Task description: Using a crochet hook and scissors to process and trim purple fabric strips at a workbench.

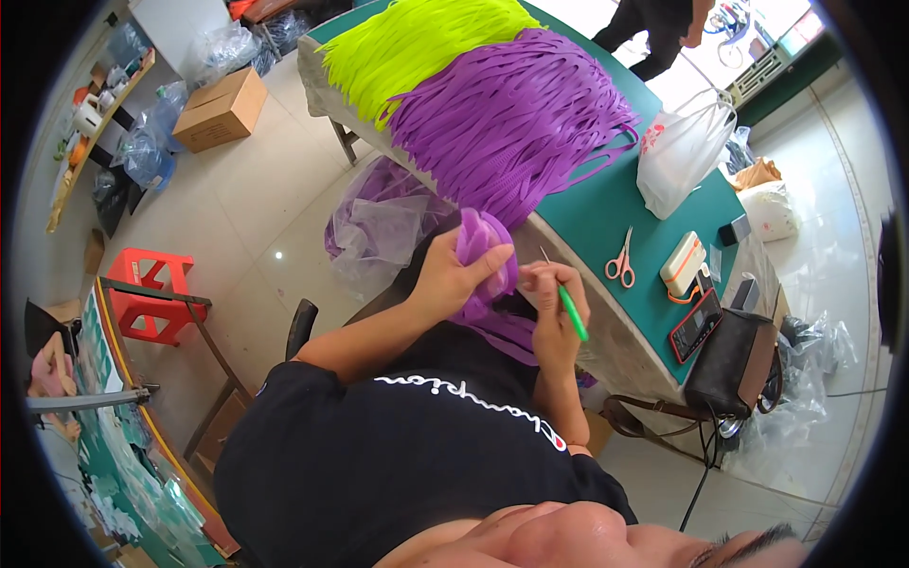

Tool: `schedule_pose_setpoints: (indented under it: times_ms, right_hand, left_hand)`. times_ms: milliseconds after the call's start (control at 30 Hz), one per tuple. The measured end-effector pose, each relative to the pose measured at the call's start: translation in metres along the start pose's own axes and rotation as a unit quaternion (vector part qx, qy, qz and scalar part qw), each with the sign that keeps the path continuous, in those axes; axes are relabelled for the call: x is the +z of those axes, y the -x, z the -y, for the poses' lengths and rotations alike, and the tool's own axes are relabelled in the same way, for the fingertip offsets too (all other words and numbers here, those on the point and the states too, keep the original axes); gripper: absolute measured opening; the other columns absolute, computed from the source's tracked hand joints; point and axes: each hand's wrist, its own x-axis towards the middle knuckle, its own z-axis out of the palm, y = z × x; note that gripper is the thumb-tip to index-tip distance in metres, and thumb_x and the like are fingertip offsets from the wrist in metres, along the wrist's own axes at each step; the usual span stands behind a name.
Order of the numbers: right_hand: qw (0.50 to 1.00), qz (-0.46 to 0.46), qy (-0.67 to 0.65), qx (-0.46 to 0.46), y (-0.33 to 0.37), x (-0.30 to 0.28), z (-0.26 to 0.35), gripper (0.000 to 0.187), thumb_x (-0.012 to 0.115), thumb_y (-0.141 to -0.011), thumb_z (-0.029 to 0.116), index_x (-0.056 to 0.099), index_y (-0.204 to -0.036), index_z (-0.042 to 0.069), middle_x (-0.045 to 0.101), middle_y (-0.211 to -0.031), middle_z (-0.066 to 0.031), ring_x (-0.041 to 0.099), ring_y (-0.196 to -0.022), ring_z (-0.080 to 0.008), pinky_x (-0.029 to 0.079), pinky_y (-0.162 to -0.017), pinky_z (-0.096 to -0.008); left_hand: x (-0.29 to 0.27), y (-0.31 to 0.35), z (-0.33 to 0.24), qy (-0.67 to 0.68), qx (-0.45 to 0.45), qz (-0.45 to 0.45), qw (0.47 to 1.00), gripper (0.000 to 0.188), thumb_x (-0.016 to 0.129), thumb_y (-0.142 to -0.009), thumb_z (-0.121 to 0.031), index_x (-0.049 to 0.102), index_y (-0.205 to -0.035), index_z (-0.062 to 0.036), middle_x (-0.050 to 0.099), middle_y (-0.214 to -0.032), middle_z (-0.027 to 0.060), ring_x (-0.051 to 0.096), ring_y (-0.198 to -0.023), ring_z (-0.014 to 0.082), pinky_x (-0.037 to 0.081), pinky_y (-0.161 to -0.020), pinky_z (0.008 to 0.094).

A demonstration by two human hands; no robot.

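My left hand is closed round a looped purple strap, held up over my lap at the table's near edge. Its lower part hangs down between my arms. Close to its right side, my right hand grips a slim tool with a green handle. A thin metal tip pokes out above those fingers; its exact kind is too small to make out. Whether the right fingers also touch the strap, I cannot tell. A big heap of purple straps lies on the table beyond my hands, beside yellow-green straps.
On the green tabletop lie scissors, a white case and a red-edged black device. A white plastic bag and a brown handbag sit rightward. Left are a red stool and a cardboard box. Someone stands beyond.
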Motion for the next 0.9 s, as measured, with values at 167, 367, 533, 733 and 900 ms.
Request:
schedule_pose_setpoints:
  times_ms: [167,367,533,733,900]
  right_hand:
    - [0.995,0.063,-0.069,0.029,-0.002,-0.007,-0.014,0.022,0.060,-0.089,0.003,0.040,-0.080,0.007,0.054,-0.081,-0.0044,0.053,-0.076,-0.0100,0.043,-0.072,-0.0224]
    - [0.960,0.040,-0.276,0.018,-0.008,-0.033,0.010,0.021,0.052,-0.087,-0.004,0.038,-0.081,0.010,0.052,-0.080,-0.0073,0.054,-0.075,-0.0159,0.041,-0.070,-0.0278]
    - [0.957,-0.042,-0.272,-0.097,-0.016,-0.068,0.046,0.022,0.056,-0.088,0.001,0.036,-0.083,0.008,0.057,-0.075,-0.0131,0.055,-0.064,-0.0194,0.048,-0.061,-0.0301]
    - [0.911,-0.084,-0.349,-0.205,-0.031,-0.144,0.093,0.010,0.054,-0.093,0.004,0.044,-0.095,0.007,0.058,-0.089,-0.0117,0.057,-0.078,-0.0189,0.049,-0.061,-0.0285]
    - [0.945,-0.076,-0.179,-0.265,-0.055,-0.162,0.130,0.006,0.053,-0.094,0.005,0.047,-0.094,0.006,0.056,-0.092,-0.0095,0.054,-0.082,-0.0162,0.046,-0.067,-0.0276]
  left_hand:
    - [-0.004,-0.004,0.001,-0.067,0.033,0.061,0.995,0.018,0.069,-0.086,-0.017,0.061,-0.093,-0.0024,0.061,-0.075,-0.0001,0.055,-0.067,0.0059,0.045,-0.059,0.0226]
    - [-0.021,-0.015,-0.013,-0.281,0.093,0.087,0.951,0.009,0.067,-0.084,-0.005,0.065,-0.091,-0.0004,0.066,-0.078,0.0026,0.060,-0.073,0.0079,0.048,-0.066,0.0240]
    - [-0.049,-0.037,-0.007,-0.242,0.069,0.039,0.967,0.011,0.063,-0.086,-0.005,0.066,-0.094,0.0006,0.067,-0.083,0.0039,0.060,-0.077,0.0094,0.049,-0.071,0.0243]
    - [-0.089,-0.043,-0.030,-0.077,0.077,-0.147,0.983,0.012,0.063,-0.086,-0.007,0.066,-0.096,-0.0002,0.066,-0.090,0.0048,0.060,-0.081,0.0105,0.048,-0.076,0.0251]
    - [-0.107,-0.036,-0.056,-0.021,0.052,-0.149,0.987,0.013,0.064,-0.087,-0.012,0.065,-0.094,-0.0010,0.065,-0.084,0.0058,0.061,-0.076,0.0129,0.049,-0.073,0.0271]
